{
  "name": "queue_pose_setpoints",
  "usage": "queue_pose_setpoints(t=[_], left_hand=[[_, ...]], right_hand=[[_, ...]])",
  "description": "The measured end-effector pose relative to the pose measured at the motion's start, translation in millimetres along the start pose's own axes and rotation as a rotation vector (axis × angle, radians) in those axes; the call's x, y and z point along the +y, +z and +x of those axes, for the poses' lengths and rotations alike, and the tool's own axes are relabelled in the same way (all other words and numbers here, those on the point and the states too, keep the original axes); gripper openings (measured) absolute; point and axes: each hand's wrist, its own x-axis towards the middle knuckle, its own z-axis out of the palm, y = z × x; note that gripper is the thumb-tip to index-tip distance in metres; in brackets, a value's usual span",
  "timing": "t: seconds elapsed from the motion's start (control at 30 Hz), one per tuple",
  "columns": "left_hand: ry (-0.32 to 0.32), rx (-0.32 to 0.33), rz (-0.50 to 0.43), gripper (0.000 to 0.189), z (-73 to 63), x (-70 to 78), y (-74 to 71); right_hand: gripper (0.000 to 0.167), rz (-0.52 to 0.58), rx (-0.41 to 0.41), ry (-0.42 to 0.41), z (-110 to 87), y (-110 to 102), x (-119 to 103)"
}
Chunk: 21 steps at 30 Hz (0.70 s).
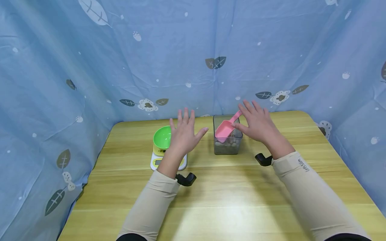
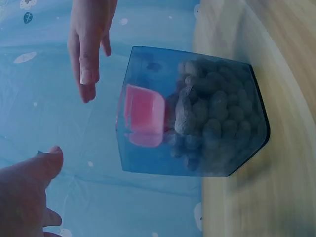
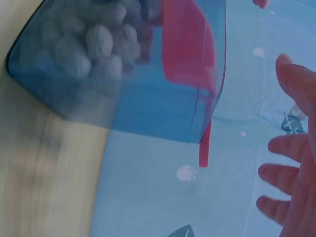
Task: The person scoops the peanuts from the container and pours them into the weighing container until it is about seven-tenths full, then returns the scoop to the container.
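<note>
A clear, dark-tinted plastic box (image 1: 227, 147) stands on the table, part filled with grey-brown pebbles (image 2: 217, 111). A pink scoop (image 1: 224, 130) leans in it, its handle sticking out past the far right rim. My right hand (image 1: 257, 124) hovers at the box's right side with fingers spread; in the right wrist view a gap shows between it and the scoop handle (image 3: 205, 148). Left of the box, my left hand (image 1: 184, 136) is held up, fingers apart and holding nothing. Behind it, partly hidden, sits a kitchen scale (image 1: 157, 162) topped by a green bowl (image 1: 162, 138).
The wooden table (image 1: 223, 214) stretches toward me and out to both sides. A blue patterned curtain (image 1: 181, 50) hangs close behind its far edge and along the left and right. A black wrist mount (image 1: 186, 179) juts from the left wrist, another (image 1: 263, 160) from the right.
</note>
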Motion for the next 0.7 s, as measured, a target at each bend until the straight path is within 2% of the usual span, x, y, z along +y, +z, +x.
queue_pose_setpoints(t=[0.17, 0.27, 0.43, 0.57, 0.7], left_hand=[[0.046, 0.013, -0.069, 0.087, 0.6, 5.1, 7.3], [0.077, 0.008, -0.203, 0.083, -0.2, 10.1, 15.7], [0.085, -0.013, -0.464, 0.071, -1.3, 20.1, 32.1], [0.088, -0.019, -0.602, 0.065, 0.0, 25.8, 44.9], [0.082, -0.043, -0.664, 0.063, 0.4, 29.0, 55.4]], right_hand=[[0.065, -0.046, 0.085, -0.140, 7.9, 0, 8], [0.050, -0.077, 0.128, -0.228, 11.9, 2, 12], [0.036, -0.132, 0.167, -0.335, 18.8, 6, 12], [0.029, -0.179, 0.167, -0.404, 26.2, 11, 9], [0.024, -0.193, 0.123, -0.414, 31.2, 15, 5]])
